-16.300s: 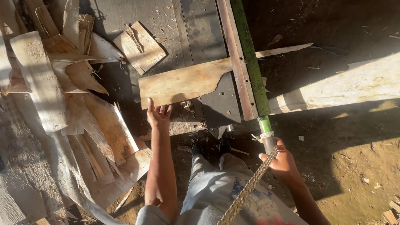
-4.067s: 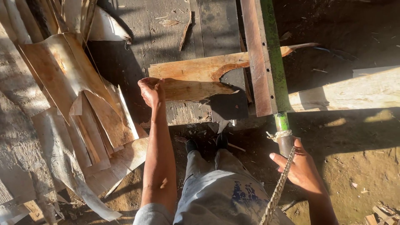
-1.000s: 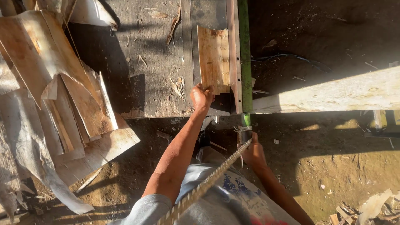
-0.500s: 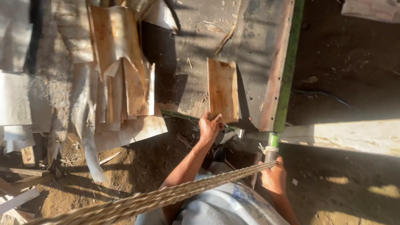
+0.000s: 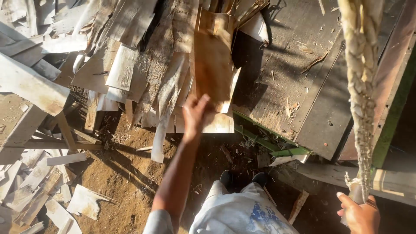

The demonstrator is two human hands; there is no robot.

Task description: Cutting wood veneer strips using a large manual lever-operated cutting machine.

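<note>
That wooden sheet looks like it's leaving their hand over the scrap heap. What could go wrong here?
The thin brown sheet sits just beyond the blurred left hand, so it might land crooked and slide off the loose pile of offcuts. Bare fingers near splintered edges could catch a sliver. The right hand holds a handle tied to a braided rope hanging close to the camera; it might snag.

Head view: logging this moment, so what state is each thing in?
Left hand: open, blurred, reaching at the brown wood sheet.
Right hand: closed on the rope's handle.
Braided rope: hanging taut.
Wood sheet: lying flat on the scrap pile.
Work platform: littered with splinters.
</note>
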